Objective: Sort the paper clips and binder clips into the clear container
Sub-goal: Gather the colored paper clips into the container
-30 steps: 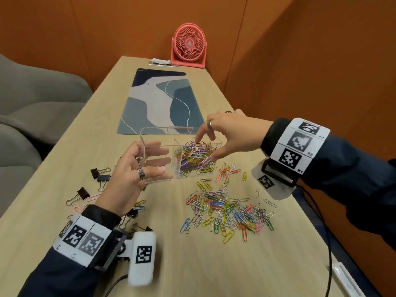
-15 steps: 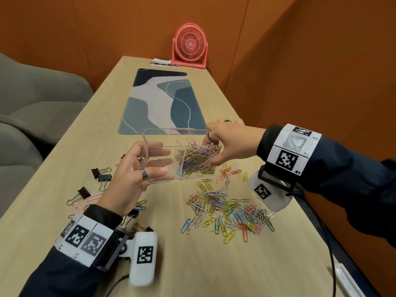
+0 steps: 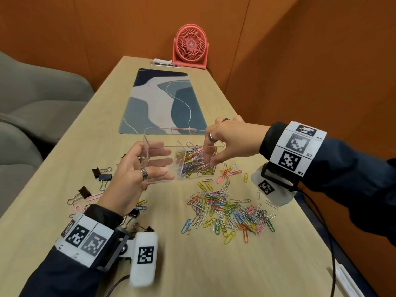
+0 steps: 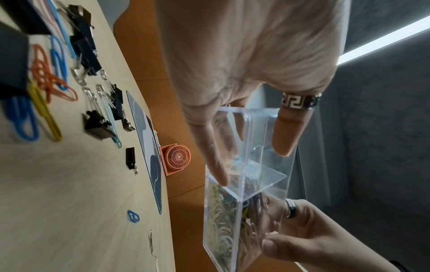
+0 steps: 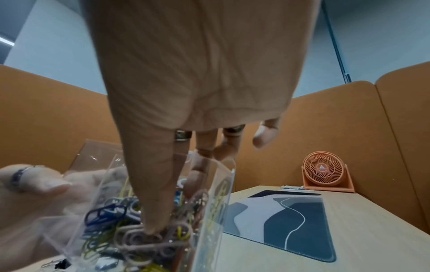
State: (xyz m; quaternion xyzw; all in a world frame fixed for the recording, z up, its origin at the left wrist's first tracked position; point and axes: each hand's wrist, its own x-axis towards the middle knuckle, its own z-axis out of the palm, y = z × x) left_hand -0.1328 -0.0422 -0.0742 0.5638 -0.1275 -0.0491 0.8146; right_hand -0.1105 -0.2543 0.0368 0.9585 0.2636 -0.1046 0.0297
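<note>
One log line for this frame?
left hand: holds clear plastic divided container | right hand: fingers in compartment of coloured paper clips | black binder clips: on table

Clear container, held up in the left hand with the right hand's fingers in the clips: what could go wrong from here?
1. The clear container is off the table, held only at its empty end by the left hand; the paper clips in the container load the far end, so it may tip and spill.
2. The right hand has fingers in the tangled clips; withdrawing could drag some out.
3. The binder clips lie beside the left wrist and could get swept.
</note>
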